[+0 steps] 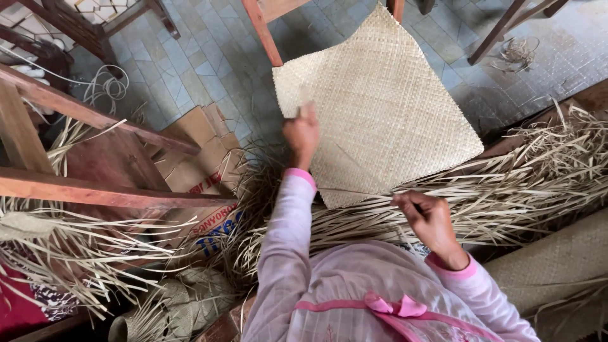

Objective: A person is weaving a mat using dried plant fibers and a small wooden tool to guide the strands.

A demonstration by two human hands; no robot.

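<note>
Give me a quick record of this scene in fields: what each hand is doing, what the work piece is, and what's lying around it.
Left hand: raised, fingers pressed on the left edge of the woven mat
Right hand: closed, pinching a thin straw strip at the mat's lower edge
Work piece: pale square mat, plaited, lying corner-up over the tiled floor
Loose material: dry straw strips heaped under and right of the mat
Left side: wooden frame, flattened cardboard
Lower right: rolled mat

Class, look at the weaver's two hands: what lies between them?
In the head view, the woven mat's lower corner and loose straw strips lie between left hand and right hand.
</note>
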